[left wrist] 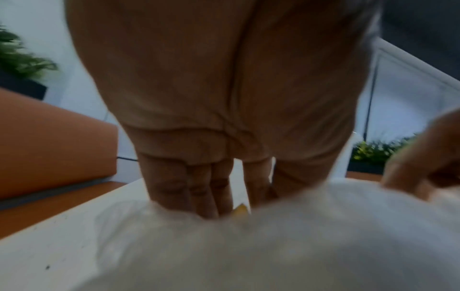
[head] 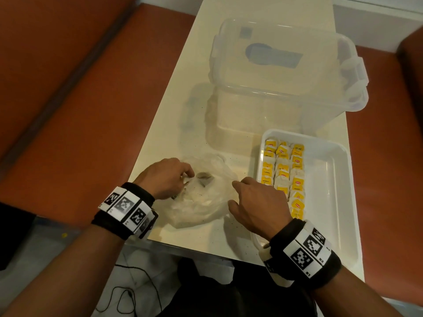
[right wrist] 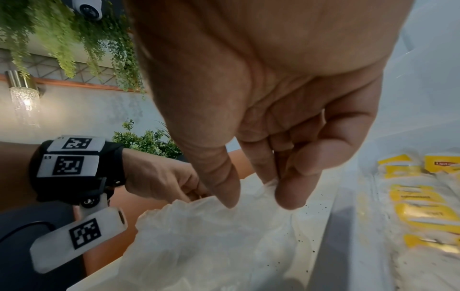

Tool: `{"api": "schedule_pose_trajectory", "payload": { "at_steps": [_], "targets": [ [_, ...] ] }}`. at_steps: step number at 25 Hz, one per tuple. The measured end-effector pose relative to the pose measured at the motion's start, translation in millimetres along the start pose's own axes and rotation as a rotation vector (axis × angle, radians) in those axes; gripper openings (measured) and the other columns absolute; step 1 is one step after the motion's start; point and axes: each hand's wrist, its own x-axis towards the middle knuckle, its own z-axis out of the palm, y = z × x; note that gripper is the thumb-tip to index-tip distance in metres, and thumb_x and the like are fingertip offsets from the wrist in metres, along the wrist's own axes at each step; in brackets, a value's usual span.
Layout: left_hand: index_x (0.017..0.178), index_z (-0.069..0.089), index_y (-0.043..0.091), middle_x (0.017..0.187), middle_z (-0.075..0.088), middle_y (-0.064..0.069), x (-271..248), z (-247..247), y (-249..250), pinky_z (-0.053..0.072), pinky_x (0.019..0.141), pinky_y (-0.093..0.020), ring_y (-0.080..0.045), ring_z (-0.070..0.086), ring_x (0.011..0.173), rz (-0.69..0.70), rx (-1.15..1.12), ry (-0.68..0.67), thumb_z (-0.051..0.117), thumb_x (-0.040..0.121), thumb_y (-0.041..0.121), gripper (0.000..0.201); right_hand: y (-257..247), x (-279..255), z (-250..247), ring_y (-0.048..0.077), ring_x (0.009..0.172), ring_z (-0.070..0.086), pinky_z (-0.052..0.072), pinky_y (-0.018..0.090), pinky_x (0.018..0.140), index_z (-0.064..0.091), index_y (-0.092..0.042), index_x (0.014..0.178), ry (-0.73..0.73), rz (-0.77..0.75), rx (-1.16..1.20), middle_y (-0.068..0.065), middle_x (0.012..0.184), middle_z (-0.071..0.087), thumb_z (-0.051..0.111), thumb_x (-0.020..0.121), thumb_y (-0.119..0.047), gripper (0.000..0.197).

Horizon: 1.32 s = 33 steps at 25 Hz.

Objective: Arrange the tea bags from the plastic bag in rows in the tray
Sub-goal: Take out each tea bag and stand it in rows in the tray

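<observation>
Your left hand [head: 166, 177] has its fingers curled into the mouth of the plastic bag [head: 201, 197], low and left of centre in the head view. The left wrist view shows those fingers [left wrist: 174, 187] going down into the film with a sliver of yellow and white between them. That is probably a tea bag, but I cannot tell whether you have it pinched or are only touching it. Your right hand [head: 256, 202] sits just right of the bag, and its thumb and fingertips [right wrist: 288, 191] pinch a fold of the bag's edge. It seems to be there to hold the mouth open and keep the light film from sliding while the other hand reaches in.

The bag lies crumpled and nearly flat, so few tea bags look to be left inside. Just to its right, the white tray [head: 338, 179] holds the tea bags [head: 283, 175] in three close rows along its left side. Their yellow tags face up. The tray's right part is bare. Keeping the tray beside the bag keeps each carry short.

Behind both, toward the upper middle of the frame, stands a clear lidded box [head: 286, 72]. All of it rests on the pale surface [head: 174, 106], with orange seating [head: 68, 88] on either side.
</observation>
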Motion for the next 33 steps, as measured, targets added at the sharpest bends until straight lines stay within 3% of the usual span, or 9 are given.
{"api": "schedule_pose_trajectory", "payload": {
  "at_steps": [2,5,11,13,16,19,22,27,33],
  "targets": [
    [0.127,0.054,0.035,0.122,0.052,0.004,0,9,3,0.046,0.074,-0.028,-0.019,0.059,0.095,0.018,0.155,-0.057,0.062,0.089,0.025,0.040,0,-1,0,0.026,0.095,0.065,0.043,0.033,0.065,0.053,-0.021,0.132,0.002,-0.001,-0.002,-0.002,0.122,0.057,0.039,0.100,-0.045,0.043],
    [0.104,0.058,0.032,0.111,0.057,0.002,3,10,1,0.039,0.065,-0.028,-0.021,0.057,0.087,-0.012,0.115,0.044,0.064,0.088,0.021,0.020,3,-2,1,0.026,0.096,0.065,0.040,0.032,0.064,0.053,-0.020,0.133,0.001,0.001,0.003,-0.002,0.123,0.057,0.040,0.100,-0.045,0.043],
    [0.086,0.061,0.032,0.101,0.066,0.008,-4,-16,-20,0.054,0.077,-0.036,-0.015,0.065,0.089,-0.068,-0.378,0.134,0.080,0.081,0.029,0.020,6,-3,4,0.027,0.097,0.065,0.038,0.032,0.064,0.053,-0.020,0.130,-0.001,0.009,0.003,-0.001,0.123,0.056,0.040,0.100,-0.044,0.041],
    [0.090,0.063,0.031,0.103,0.067,0.003,-9,-23,-17,0.060,0.077,-0.042,-0.019,0.071,0.084,-0.041,-0.601,0.132,0.075,0.086,0.022,0.016,6,-3,5,0.028,0.096,0.065,0.038,0.032,0.064,0.053,-0.020,0.130,-0.001,0.000,0.012,-0.001,0.122,0.056,0.041,0.099,-0.044,0.041],
    [0.097,0.072,0.028,0.102,0.068,-0.005,-12,-22,4,0.060,0.070,-0.032,-0.022,0.070,0.085,-0.003,-0.827,0.059,0.057,0.094,0.007,0.026,7,-1,4,0.027,0.100,0.064,0.040,0.033,0.066,0.055,-0.021,0.131,-0.001,0.003,0.072,-0.001,0.122,0.058,0.042,0.098,-0.044,0.042],
    [0.095,0.076,0.029,0.102,0.071,0.001,-1,-2,30,0.058,0.072,-0.029,-0.017,0.068,0.082,0.038,-0.456,0.078,0.053,0.092,0.015,0.027,7,3,4,0.026,0.099,0.064,0.044,0.033,0.067,0.057,-0.022,0.129,0.004,0.003,0.098,-0.002,0.119,0.060,0.043,0.098,-0.044,0.041],
    [0.118,0.071,0.024,0.119,0.064,0.001,12,26,46,0.047,0.083,-0.026,-0.019,0.062,0.100,0.081,-0.130,0.238,0.051,0.097,0.020,0.029,6,5,6,0.026,0.097,0.064,0.046,0.034,0.067,0.060,-0.021,0.125,-0.007,0.003,0.082,-0.001,0.116,0.061,0.043,0.098,-0.043,0.039],
    [0.127,0.061,0.020,0.122,0.056,-0.006,26,47,48,0.045,0.067,-0.030,-0.028,0.061,0.083,0.077,-0.054,0.306,0.044,0.099,0.018,0.033,6,11,6,0.026,0.096,0.065,0.049,0.035,0.072,0.068,-0.020,0.112,-0.018,0.011,0.092,-0.001,0.111,0.066,0.044,0.097,-0.042,0.036],
    [0.109,0.062,0.020,0.107,0.055,-0.002,32,46,49,0.039,0.064,-0.028,-0.021,0.055,0.077,0.016,-0.054,0.323,0.055,0.096,0.033,0.020,6,13,1,0.027,0.099,0.065,0.042,0.033,0.069,0.067,-0.020,0.117,-0.004,0.006,0.086,-0.001,0.114,0.065,0.044,0.099,-0.043,0.038]
  ]
}}
